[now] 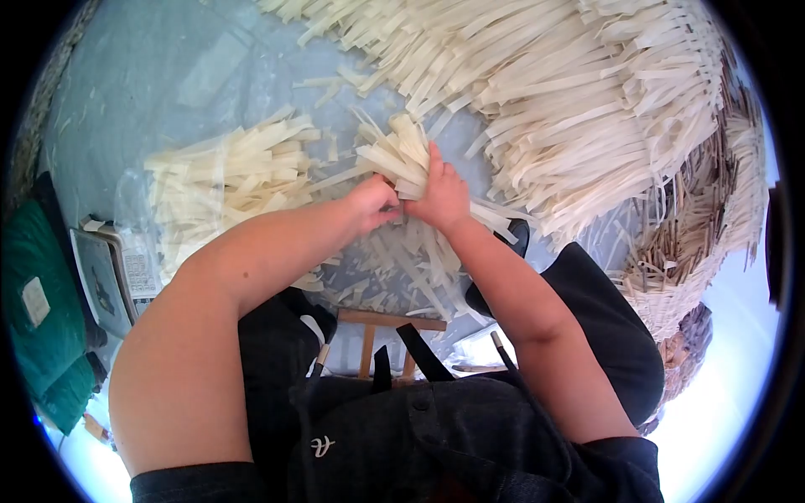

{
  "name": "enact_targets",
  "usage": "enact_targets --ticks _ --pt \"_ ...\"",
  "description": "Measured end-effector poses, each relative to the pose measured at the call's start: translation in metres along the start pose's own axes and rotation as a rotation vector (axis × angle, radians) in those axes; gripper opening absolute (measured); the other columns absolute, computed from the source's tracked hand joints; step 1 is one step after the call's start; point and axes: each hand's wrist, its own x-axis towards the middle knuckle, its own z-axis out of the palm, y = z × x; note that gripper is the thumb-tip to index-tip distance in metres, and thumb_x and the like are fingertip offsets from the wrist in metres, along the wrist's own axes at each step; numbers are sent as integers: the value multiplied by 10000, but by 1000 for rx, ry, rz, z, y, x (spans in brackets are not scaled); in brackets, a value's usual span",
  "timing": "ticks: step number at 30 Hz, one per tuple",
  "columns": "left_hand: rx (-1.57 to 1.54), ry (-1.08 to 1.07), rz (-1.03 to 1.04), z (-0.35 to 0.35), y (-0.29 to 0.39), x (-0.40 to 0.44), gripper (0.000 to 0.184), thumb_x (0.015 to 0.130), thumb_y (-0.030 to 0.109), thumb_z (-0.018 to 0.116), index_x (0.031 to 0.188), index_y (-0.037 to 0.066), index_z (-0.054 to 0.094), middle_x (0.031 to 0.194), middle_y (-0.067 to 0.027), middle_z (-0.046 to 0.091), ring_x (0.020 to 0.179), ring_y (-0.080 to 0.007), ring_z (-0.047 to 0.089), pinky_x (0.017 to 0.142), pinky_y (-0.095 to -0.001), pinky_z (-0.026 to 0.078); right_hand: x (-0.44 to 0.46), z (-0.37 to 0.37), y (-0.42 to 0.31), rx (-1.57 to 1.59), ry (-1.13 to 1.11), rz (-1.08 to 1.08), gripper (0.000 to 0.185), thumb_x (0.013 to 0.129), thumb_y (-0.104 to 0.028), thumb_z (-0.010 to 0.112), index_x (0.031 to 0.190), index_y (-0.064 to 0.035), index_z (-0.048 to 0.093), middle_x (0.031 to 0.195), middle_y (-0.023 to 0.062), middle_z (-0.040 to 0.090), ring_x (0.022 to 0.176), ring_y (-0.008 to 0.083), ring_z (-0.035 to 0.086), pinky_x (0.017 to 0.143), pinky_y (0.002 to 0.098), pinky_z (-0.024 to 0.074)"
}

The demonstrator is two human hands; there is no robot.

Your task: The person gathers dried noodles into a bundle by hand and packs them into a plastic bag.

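Note:
Near the middle of the view, my right hand (443, 194) is wrapped round a bundle of pale flat strips (397, 157) that fans out up and to the left. My left hand (373, 203) is closed at the lower end of that bundle, close beside the right hand. Its fingers are curled, and what they pinch is too small to make out. Below both hands, loose pale strips (411, 256) lie scattered on the floor. To the left is a pile of similar strips (239, 176), partly under clear plastic.
Layered rows of pale strips (579, 92) fill the upper right, with brown woven stalks (692, 197) along their edge. A wooden stool (390, 320) stands below the hands. At the left are a flat case (102, 281) and green fabric (46, 293). Another person's head shows at lower right.

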Motion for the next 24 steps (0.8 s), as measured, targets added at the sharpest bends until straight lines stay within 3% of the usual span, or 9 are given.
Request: enact_targets --ticks 5,10,14,16,22,24 --pt "-156 -99 126 7 11 -10 532 758 -120 464 1257 58 503 1240 -69 540 1129 -228 531 983 -399 453 0 -13 7 297 -31 4 1084 574 -356 823 1473 -132 262 1107 200 639 1004 357 635 874 413 493" --pt "-62 -67 177 20 54 -60 379 835 -69 490 1211 -31 514 1171 -135 577 1021 -234 609 937 -354 509 11 -56 -4 642 -157 -70 971 574 -344 822 1370 -44 353 1092 212 645 1005 351 640 905 401 490" --pt "35 -68 179 23 73 -99 346 879 -30 482 1225 -30 505 1190 -142 568 1010 -231 612 933 -360 515 -9 -105 -42 588 -51 -217 952 576 -351 820 1343 -13 370 1102 220 638 1019 346 636 905 393 491" --pt "65 -135 99 16 77 -118 379 905 10 500 1283 2 493 1263 -101 545 1072 -194 593 961 -368 503 -22 -129 -64 569 -125 -135 921 582 -330 814 1332 -15 382 1107 230 632 1026 356 630 907 389 491" --pt "251 -303 135 -9 88 -184 432 970 119 503 1378 13 406 1330 -96 511 1186 -236 564 984 -405 497 -29 -142 -93 585 -75 -246 879 598 -278 798 1326 -10 383 1090 225 632 1007 346 635 885 372 500" --pt "233 -238 175 -12 84 -195 427 978 134 499 1378 13 413 1307 -99 534 1191 -234 567 979 -397 502 -27 -138 -93 634 -39 -250 858 608 -268 790 1323 -7 395 1089 215 634 999 327 636 879 365 503"
